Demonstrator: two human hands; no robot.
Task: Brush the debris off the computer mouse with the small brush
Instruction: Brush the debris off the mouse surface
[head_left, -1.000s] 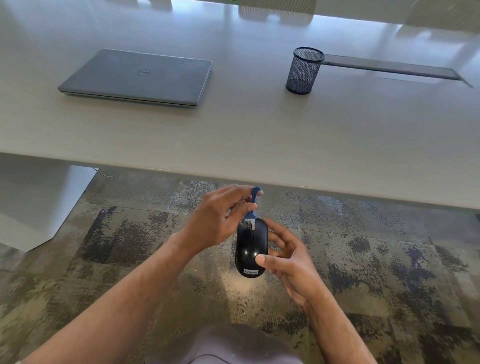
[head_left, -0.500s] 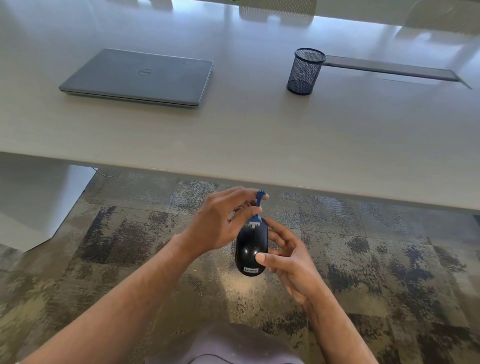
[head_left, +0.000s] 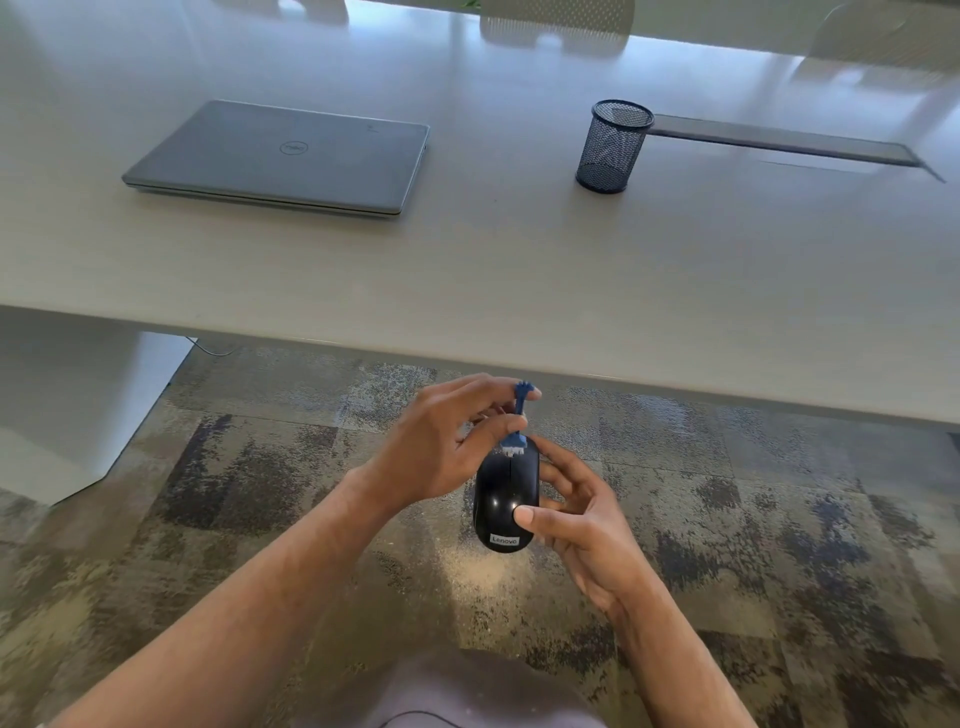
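A black computer mouse (head_left: 501, 499) with a white label at its near end is held in the air below the table's front edge, above the carpet. My right hand (head_left: 576, 512) grips it from the right, thumb pressed on its top. My left hand (head_left: 441, 449) pinches a small blue brush (head_left: 517, 423) between thumb and fingers. The brush stands nearly upright, and its white bristles touch the far end of the mouse.
A closed grey laptop (head_left: 285, 156) lies on the pale table (head_left: 519, 270) at the back left. A black mesh pen cup (head_left: 613, 148) stands at the back right beside a long grey cable slot (head_left: 779, 140). Patterned carpet (head_left: 779, 519) lies under my hands.
The brush has moved from the mouse's wheel area toward its far end, and my left hand shifted slightly away from me. My right hand keeps the mouse nearly still.
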